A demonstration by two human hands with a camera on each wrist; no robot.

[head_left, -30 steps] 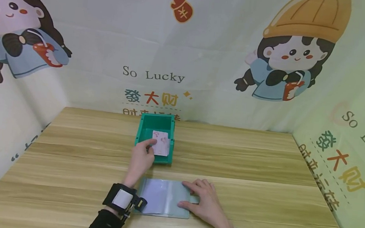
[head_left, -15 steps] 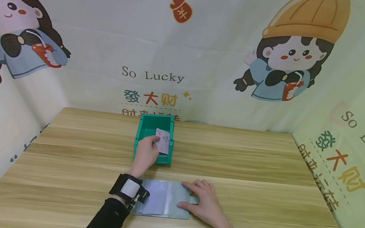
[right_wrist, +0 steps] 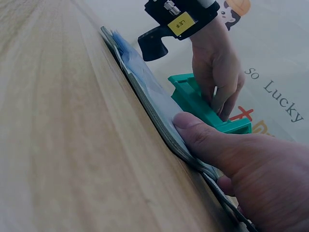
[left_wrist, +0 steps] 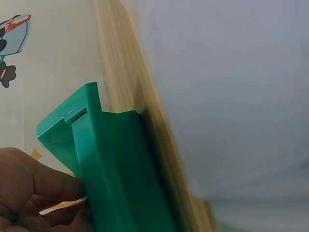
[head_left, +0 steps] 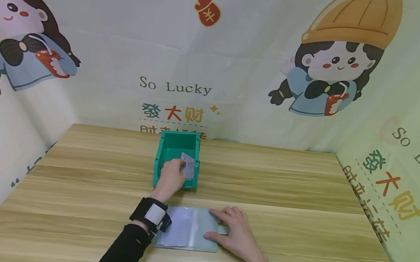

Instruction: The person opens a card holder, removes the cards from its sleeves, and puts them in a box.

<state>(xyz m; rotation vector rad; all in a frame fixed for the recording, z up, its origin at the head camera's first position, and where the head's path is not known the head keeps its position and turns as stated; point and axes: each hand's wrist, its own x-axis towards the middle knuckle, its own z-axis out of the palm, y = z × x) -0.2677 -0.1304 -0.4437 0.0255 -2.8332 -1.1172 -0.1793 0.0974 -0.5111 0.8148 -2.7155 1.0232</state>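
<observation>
Where the printed backdrop (head_left: 239, 66) with its cartoon girls and "So Lucky" lettering closes off the back and both sides, the wooden tabletop (head_left: 284, 188) fills the lower part of the head view and carries everything else. Near its front edge lies a pale, open card album (head_left: 189, 228) with clear plastic sleeves, flat on the wood and right in front of the person. Behind it, toward the backdrop and a little apart from the album, stands a green plastic bin (head_left: 179, 138), open at the top, its low front wall facing the person. Over the front of that bin the left hand (head_left: 172, 178), reaching out of a black sleeve with a wrist camera strapped on, has its thumb and fingers pinched on a card (head_left: 189, 166); the card stands tilted on edge over the bin's right front part, above its floor, its printed face too small to read. From the left wrist view only the green bin wall (left_wrist: 111, 174) and curled fingers (left_wrist: 34, 188) show, with a pale sliver of card edge between them. On the album's right page the right hand (head_left: 236, 232) rests flat, fingers straight and spread, the thumb (right_wrist: 203, 137) pressing the sleeve edge down in the right wrist view, holding nothing.
</observation>
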